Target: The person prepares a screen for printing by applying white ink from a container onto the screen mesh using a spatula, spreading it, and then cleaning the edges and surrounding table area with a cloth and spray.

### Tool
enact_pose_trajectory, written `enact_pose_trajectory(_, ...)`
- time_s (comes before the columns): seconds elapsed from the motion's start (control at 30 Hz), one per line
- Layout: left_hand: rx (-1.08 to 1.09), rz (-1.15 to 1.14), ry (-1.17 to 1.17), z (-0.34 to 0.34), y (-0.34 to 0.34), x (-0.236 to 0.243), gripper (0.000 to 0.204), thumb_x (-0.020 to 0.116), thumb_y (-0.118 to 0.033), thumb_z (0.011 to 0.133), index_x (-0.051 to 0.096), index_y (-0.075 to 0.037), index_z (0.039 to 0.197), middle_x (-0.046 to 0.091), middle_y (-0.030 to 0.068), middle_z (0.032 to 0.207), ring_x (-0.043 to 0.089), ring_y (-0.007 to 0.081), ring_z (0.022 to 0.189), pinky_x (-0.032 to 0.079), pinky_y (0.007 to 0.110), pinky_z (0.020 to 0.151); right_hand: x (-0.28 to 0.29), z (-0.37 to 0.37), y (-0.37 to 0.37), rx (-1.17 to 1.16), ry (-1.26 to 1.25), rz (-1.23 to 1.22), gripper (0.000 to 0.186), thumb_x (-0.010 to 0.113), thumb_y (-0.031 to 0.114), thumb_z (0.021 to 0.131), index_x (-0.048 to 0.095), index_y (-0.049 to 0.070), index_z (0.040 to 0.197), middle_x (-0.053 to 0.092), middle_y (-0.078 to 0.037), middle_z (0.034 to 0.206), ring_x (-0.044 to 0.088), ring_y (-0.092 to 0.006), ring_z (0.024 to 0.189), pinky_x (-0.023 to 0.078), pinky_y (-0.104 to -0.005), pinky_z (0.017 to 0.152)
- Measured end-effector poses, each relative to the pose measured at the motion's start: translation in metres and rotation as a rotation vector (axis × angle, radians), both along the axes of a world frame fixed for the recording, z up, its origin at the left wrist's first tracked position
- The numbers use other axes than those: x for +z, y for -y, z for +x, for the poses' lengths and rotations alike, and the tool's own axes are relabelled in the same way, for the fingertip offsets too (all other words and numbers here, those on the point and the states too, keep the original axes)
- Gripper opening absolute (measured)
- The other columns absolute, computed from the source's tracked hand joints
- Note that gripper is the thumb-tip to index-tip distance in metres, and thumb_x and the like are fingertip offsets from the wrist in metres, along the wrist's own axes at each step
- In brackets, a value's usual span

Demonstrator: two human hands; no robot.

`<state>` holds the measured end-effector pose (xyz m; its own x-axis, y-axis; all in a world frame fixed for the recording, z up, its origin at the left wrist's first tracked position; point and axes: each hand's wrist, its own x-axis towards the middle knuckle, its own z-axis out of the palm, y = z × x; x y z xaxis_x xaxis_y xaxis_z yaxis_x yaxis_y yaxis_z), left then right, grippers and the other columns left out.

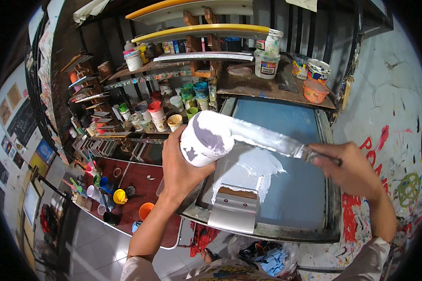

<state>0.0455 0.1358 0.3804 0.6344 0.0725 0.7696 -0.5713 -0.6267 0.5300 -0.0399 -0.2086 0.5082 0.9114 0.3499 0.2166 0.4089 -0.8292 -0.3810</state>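
Over the blue screen [295,201], in the head view, I count one white tub [194,147], one long spatula [267,136] and two hands. On the screen lies one metal spreader [233,218] with two screws in it, and white paint [253,166] is smeared by its top edge. I also see one yellow cup [120,196], one orange cup [146,210], and one orange tub [315,92] up high.

The screen has a worn, dark frame [330,187] and sits below a brown shelf [244,87]. To the left is a red desk [138,187] with the cups on it. The floor [91,250] has grey tiles. Red paint marks the pale wall [380,112] on the right.

The left hand [186,173] is wrapped around the white tub, which is tilted. The right hand [346,166] is clenched around the spatula's handle. So the tub is in the left hand, well apart from the right one, and the spatula reaches between them, its far end at the tub's mouth.
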Motion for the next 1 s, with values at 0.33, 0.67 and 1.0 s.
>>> enact_pose_trajectory(0.33, -0.072, -0.174, -0.037, 0.002, -0.024, -0.003, 0.095, 0.094, -0.022, 0.058, 0.042, 0.003, 0.134, 0.061, 0.0207, 0.123, 0.063, 0.0295, 0.114, 0.05, 0.039, 0.099, -0.044, -0.03, -0.033, 0.157, 0.678, -0.567, 0.058, 0.063, 0.012, 0.078, 0.061, 0.02, 0.135, 0.052, -0.006, 0.092, 0.057, -0.0222, 0.082, 0.052, -0.0306, 0.055)
enact_pose_trajectory(0.67, -0.171, -0.285, -0.044, 0.01, -0.025, -0.006, 0.089, 0.093, -0.018, 0.062, 0.042, 0.004, 0.131, 0.062, 0.0188, 0.122, 0.063, 0.0249, 0.112, 0.05, 0.036, 0.098, -0.029, -0.051, -0.018, 0.015, 0.639, -0.489, 0.046, 0.066, 0.006, 0.078, 0.07, 0.017, 0.123, 0.052, -0.005, 0.087, 0.057, -0.0207, 0.077, 0.05, -0.0312, 0.057)
enact_pose_trajectory(1.0, -0.312, -0.535, -0.22, 0.014, -0.032, 0.009, 0.079, 0.087, -0.016, 0.072, 0.045, 0.002, 0.137, 0.063, 0.015, 0.122, 0.064, 0.0223, 0.106, 0.051, 0.035, 0.092, -0.067, -0.046, 0.022, -0.232, 0.491, -0.192, 0.037, 0.064, 0.002, 0.089, 0.067, 0.01, 0.125, 0.05, -0.012, 0.082, 0.055, -0.0284, 0.067, 0.048, -0.0374, 0.062)
